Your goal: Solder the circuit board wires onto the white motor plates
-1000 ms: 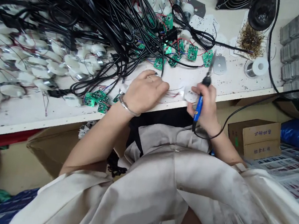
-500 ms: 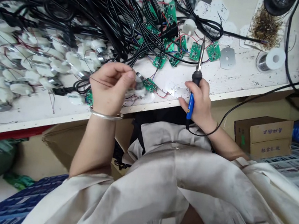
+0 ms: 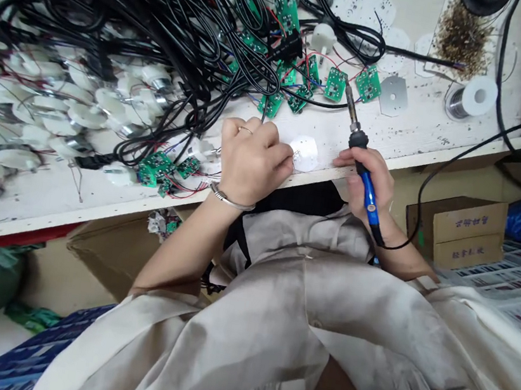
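One camera sits on the person's head. It looks forward and down, from close up, at the worktop. The worktop's front edge slants across the view, higher on the right. Below that edge, the person's own pale clothes look big and near.

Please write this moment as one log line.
left hand: beside white plate, grip unclear | right hand: holds soldering iron | plate: on bench
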A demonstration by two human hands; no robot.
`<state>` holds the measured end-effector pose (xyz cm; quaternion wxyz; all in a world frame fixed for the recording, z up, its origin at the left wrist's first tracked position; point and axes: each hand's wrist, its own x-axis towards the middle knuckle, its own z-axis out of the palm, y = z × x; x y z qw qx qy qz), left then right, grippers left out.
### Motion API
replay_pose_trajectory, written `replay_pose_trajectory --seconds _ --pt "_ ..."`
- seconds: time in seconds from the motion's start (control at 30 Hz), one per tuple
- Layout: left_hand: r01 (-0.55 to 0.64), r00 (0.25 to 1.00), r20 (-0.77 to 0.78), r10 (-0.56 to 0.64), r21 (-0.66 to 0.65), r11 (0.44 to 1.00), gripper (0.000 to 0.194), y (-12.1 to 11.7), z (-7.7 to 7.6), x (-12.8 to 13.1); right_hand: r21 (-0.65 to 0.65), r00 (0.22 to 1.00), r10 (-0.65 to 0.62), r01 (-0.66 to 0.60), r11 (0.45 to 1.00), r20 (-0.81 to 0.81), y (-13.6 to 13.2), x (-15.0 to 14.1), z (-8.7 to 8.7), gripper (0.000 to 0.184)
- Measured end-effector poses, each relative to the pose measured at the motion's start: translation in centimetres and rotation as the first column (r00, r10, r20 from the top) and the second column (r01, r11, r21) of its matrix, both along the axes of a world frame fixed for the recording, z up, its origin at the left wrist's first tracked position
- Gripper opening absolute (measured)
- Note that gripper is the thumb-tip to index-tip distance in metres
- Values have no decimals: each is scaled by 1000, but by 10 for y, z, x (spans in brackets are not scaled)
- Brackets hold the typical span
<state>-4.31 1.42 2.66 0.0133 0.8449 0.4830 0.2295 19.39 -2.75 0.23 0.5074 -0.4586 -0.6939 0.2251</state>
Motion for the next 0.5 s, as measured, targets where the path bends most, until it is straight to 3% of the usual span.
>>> replay_pose_trajectory --seconds 0.2,0.4,0.5 --pt "9 1000 -24 -9 4 1000 20 -5 -3 -7 -87 986 -53 40 995 -160 -5 2 0 48" --pt "16 1000 -22 -17 -53 998 22 -9 -5 -14 70 968 93 -79 994 -232 5 4 10 44" --pt "40 998 -39 -42 -36 999 26 -8 -1 -14 51 982 62 -53 997 -181 4 11 5 47"
